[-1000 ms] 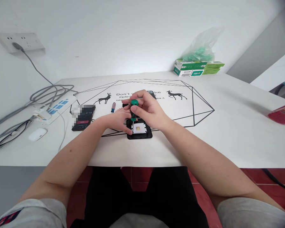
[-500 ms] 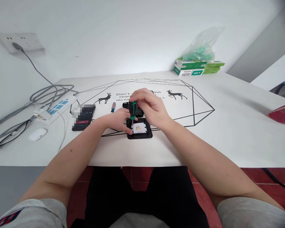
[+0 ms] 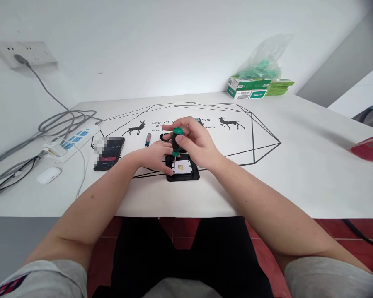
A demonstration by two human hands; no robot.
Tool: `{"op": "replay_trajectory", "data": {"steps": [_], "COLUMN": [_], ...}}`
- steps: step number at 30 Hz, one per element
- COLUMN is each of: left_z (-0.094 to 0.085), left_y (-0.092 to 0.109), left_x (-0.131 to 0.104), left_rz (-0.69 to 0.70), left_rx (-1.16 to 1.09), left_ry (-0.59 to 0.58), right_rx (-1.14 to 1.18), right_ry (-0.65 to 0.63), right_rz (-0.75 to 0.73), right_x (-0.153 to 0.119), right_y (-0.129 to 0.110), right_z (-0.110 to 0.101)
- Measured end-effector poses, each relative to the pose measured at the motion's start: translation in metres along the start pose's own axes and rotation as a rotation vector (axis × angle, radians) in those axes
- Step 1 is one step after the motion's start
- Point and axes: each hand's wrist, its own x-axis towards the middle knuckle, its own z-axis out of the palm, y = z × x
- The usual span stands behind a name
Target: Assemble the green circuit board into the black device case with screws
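My right hand [image 3: 202, 145] holds a green-and-black screwdriver [image 3: 175, 142] by its handle, fingers around the upper part. The shaft points down, its tip at the left side of a white plate with a gold-coloured square, set in a black square case [image 3: 186, 178]. At that case's left edge, my left hand [image 3: 155, 157] grips with the thumb near the screwdriver tip and the fingers toward the back. Behind both hands lies another black part [image 3: 164, 136], mostly hidden. A small screwdriver with a clear reddish-blue handle [image 3: 148, 139] rests to the left.
To the left are a phone [image 3: 112, 154], a white earphone case [image 3: 49, 176], glasses [image 3: 15, 176] and a power strip [image 3: 77, 140] with coiled cables. Green boxes [image 3: 250, 85] under a plastic bag [image 3: 265, 62] stand at the back right. A red packet [image 3: 369, 148] is at the right edge.
The screwdriver handle has tilted slightly right and its green end now shows. My right fingers have shifted around it and spread somewhat. My left hand stays in place on the case.
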Motion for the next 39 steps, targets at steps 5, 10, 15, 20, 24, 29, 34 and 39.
{"op": "replay_trajectory", "data": {"steps": [5, 10, 15, 20, 24, 29, 34, 39], "left_z": [-0.001, -0.001, 0.001, 0.002, 0.001, 0.003, 0.008, 0.010], "left_y": [0.001, 0.003, 0.000, -0.002, -0.002, -0.004, -0.011, -0.015], "left_x": [-0.001, -0.001, -0.001, -0.001, 0.000, 0.001, 0.002, 0.004], "left_rz": [0.051, 0.010, 0.001, -0.021, 0.033, 0.085, 0.115, 0.152], "left_rx": [-0.015, -0.027, -0.049, -0.049, -0.031, -0.028, -0.050, -0.059], "left_ry": [0.016, 0.001, 0.015, 0.012, 0.027, 0.030, 0.107, 0.122], "right_rx": [-0.252, -0.354, -0.247, -0.121, -0.075, -0.113, -0.174, -0.180], "right_ry": [0.049, 0.109, 0.090, 0.127, 0.102, 0.166, 0.293, 0.256], "right_rz": [-0.190, -0.281, -0.154, -0.021, 0.038, 0.052, -0.021, 0.003], "right_x": [0.003, 0.006, 0.005, 0.004, 0.003, 0.002, 0.007, 0.006], "right_y": [0.004, 0.009, 0.004, 0.003, 0.005, 0.012, 0.019, 0.019], "right_z": [-0.005, -0.007, -0.004, 0.001, 0.003, 0.000, -0.009, -0.006]}}
